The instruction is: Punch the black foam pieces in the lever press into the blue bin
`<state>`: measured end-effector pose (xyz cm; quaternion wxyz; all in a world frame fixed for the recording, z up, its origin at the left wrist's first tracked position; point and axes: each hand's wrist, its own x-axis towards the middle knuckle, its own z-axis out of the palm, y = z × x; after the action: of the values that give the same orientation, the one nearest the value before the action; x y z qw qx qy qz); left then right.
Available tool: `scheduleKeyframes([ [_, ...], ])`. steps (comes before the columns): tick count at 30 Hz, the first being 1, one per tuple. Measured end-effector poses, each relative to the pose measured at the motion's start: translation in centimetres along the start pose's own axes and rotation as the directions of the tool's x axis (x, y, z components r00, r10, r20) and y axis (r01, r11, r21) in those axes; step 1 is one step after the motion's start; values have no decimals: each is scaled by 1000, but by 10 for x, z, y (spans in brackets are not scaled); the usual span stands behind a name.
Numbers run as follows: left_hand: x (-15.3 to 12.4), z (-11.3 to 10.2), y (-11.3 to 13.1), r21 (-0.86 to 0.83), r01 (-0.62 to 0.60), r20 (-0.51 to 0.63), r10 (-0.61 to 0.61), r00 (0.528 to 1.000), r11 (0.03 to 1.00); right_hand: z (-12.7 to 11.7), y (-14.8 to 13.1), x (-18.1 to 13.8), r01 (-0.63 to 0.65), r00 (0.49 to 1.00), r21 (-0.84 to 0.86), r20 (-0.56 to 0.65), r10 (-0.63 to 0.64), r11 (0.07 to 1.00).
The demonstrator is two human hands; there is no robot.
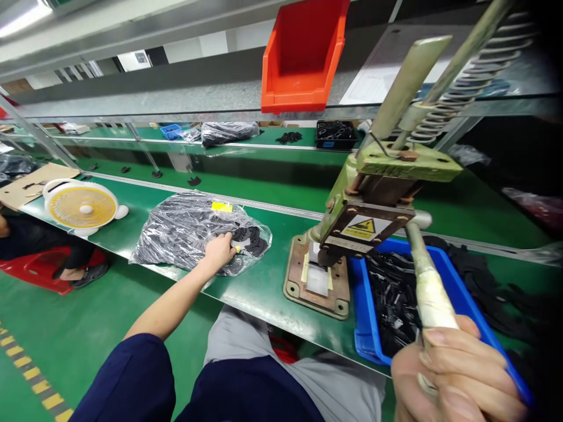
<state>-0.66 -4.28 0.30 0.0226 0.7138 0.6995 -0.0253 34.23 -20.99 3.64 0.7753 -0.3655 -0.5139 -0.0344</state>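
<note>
My left hand [220,252] rests at the right end of a clear plastic bag [167,228] filled with flat black curved parts [253,240]. Its fingers are bent together, with a small yellow covering on one tip; whatever lies under them is hidden. Close to the camera, my right hand [455,375] is wrapped round the taped handle [433,293] of a green hand press [373,193]. Below the press head, a pale block [317,279] sits on the metal base plate [292,281]. The handle points down toward me.
A blue bin [365,316] of black parts stands right of the press, with more black pieces [484,281] beyond. A white fan [85,205] stands at left near a seated person [39,240]. An orange-red bin [303,58] sits on the shelf above.
</note>
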Motion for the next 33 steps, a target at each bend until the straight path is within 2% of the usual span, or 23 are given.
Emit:
scheduleKeyframes([
  [2,2,3,5,-3,-6,-1,6,1000,1000,10,-4,9,168,981,-13,-93,-168,986],
  [4,6,6,9,-14,-16,25,16,1000,1000,14,-6,13,219,971,-26,-88,-220,975],
  [8,11,9,11,-81,-13,14,14,1000,997,13,-8,11,215,974,-13,-70,-215,977],
  [14,12,-2,4,-266,-82,-166,38,985,961,10,-11,8,154,985,-45,-66,-156,987],
  [17,10,-8,7,-454,-105,-208,9,978,885,10,-14,8,126,991,-41,-44,-128,991],
  [20,6,-9,18,-625,-213,-270,48,962,751,9,-14,8,112,993,-28,-35,-113,993],
  [23,-2,-12,35,-641,-387,-363,182,914,663,6,-11,7,117,993,-4,-16,-117,993],
  [26,-11,-20,58,-534,-619,-424,451,785,576,5,-8,8,156,988,23,-21,-156,987],
  [28,-14,-24,74,-519,-700,-410,576,707,490,3,-8,8,170,985,36,-17,-170,985],
  [30,-14,-24,89,-570,-702,-397,605,690,427,2,-8,9,158,987,38,16,-159,987],
  [33,-9,-18,108,-699,-631,-369,585,722,337,-1,-9,9,150,988,33,42,-151,988],
])
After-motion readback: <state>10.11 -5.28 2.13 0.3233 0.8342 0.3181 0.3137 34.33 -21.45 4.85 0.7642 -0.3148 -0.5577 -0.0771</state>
